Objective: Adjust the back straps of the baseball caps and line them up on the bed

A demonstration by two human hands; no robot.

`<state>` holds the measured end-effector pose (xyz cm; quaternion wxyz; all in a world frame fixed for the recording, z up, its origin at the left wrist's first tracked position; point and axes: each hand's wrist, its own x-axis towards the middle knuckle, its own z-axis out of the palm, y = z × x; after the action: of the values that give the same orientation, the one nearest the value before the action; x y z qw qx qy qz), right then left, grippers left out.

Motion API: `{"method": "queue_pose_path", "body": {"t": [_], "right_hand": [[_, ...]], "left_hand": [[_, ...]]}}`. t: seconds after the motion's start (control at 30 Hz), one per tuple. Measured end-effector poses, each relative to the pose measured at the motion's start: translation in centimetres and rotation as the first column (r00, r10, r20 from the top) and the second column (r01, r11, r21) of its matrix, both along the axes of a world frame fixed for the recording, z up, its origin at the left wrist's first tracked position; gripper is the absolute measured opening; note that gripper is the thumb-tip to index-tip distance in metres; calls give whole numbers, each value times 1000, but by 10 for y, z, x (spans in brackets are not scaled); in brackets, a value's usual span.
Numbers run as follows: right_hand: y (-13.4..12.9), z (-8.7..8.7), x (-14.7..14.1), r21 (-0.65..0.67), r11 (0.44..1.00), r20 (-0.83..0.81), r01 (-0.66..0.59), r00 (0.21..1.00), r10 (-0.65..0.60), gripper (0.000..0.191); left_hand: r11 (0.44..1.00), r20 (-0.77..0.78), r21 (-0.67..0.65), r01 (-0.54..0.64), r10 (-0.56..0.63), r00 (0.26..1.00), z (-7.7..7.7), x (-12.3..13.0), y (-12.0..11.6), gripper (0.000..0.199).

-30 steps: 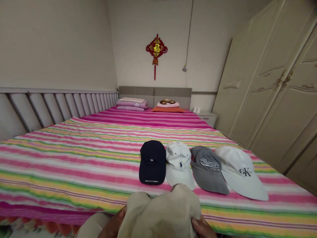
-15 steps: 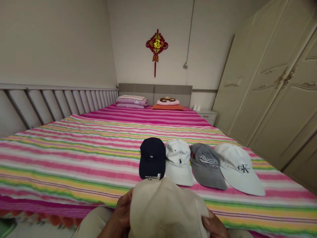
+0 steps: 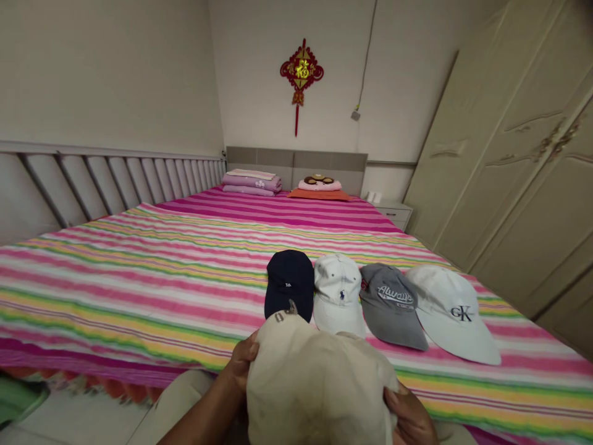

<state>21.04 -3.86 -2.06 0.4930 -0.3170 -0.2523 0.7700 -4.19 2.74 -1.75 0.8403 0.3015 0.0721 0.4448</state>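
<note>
Between my two hands is a beige baseball cap [image 3: 319,377], held above the near edge of the bed, with metal rings or a buckle at its far left edge. My left hand [image 3: 243,364] grips its left side; my right hand [image 3: 407,411] grips the right side, thumb on the fabric. Just beyond it lie a navy cap [image 3: 290,281], a white cap with a small dark emblem [image 3: 338,287], a grey cap with "Always" lettering [image 3: 393,303] and a white "CK" cap [image 3: 456,312], side by side. The beige cap hides part of the navy brim.
A striped sheet [image 3: 139,278] covers the bed. Folded purple bedding [image 3: 252,183] and an orange and pink pile [image 3: 319,190] lie by the headboard [image 3: 331,170]. A railing [image 3: 106,179] runs along the left; a wardrobe [image 3: 504,179] stands right.
The beige cap has risen slightly and tilted in my hands, showing more of the metal piece and covering the navy cap's brim. The camera view has shifted a little.
</note>
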Motion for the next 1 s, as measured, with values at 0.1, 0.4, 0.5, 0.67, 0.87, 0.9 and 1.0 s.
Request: {"method": "queue_pose_path", "body": {"t": [0.1, 0.4, 0.5, 0.67, 0.87, 0.9, 1.0], "right_hand": [[-2, -3, 5, 4, 1000, 24, -13, 1000, 13, 66], [-2, -3, 5, 138, 989, 43, -57, 998, 51, 51], [1, 2, 2, 167, 979, 18, -114, 993, 112, 47], [4, 3, -4, 321, 942, -26, -101, 993, 115, 25], [3, 5, -14, 376, 920, -22, -106, 992, 123, 30], [3, 4, -15, 372, 922, -25, -111, 991, 129, 28], [4, 2, -16, 354, 928, -44, -115, 989, 139, 22]], "left_hand": [[999, -28, 40, 10, -9, 1000, 7, 4, 1, 16], [1000, -218, -3, -22, 21, 976, 17, 8, 2, 30], [999, -268, -12, -42, 37, 963, 18, 10, 1, 32], [997, -422, 15, -69, 69, 904, 19, 13, -3, 30], [984, -582, 178, -12, 115, 805, 29, 15, -5, 26], [979, -600, 206, 5, 122, 791, 31, 15, -5, 26], [969, -599, 248, 23, 134, 790, 34, 15, -6, 26]]}}
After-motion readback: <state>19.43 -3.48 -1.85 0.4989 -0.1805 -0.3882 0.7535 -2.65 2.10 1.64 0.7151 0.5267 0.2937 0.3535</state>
